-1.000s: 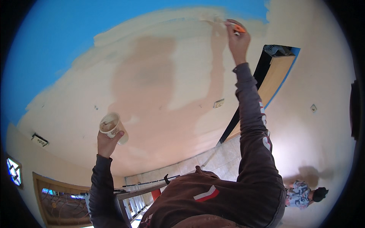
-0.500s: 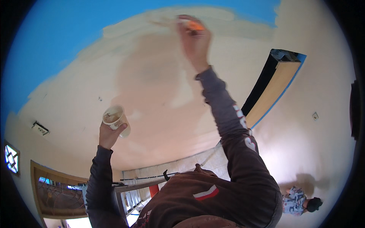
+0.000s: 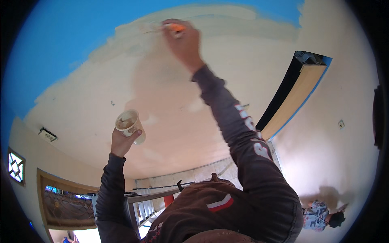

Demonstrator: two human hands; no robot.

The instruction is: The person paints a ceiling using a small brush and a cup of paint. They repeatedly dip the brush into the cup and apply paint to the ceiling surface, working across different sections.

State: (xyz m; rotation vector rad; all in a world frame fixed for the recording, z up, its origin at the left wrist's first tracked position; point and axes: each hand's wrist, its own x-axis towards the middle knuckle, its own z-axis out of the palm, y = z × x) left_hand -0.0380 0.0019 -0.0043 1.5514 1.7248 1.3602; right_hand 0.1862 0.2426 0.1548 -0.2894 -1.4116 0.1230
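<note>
Two hands up, both busy. Nearest the camera: dark brown hooded top at 6 o'clock, sleeves running up from it. Left hand (image 3: 121,141) at roughly 9 o'clock of centre, fingers wrapped round a small paper cup (image 3: 129,124), thumb on its right side; cup upright-ish, tilted a little, tan paint visible inside. Right arm stretched long toward 12 o'clock, white lettering on the sleeve. Right hand (image 3: 184,42) closed round a brush with an orange handle (image 3: 176,28); bristle end at the hand's 10 o'clock, touching the ceiling (image 3: 101,105). Bristles too blurred to make out in detail.

Ceiling mostly cream/tan; a darker, wet-looking patch sits under and below the right hand. Blue unpainted band (image 3: 81,36) runs along the 10 to 12 o'clock rim, brush just beside its edge.

Farther off: ladder (image 3: 142,202) at 7 o'clock below the left forearm, wood-framed window (image 3: 60,200) at 8 o'clock, doorway with blue-taped frame (image 3: 296,97) at 3 o'clock, another person (image 3: 320,216) in a patterned shirt at 5 o'clock, well apart.
</note>
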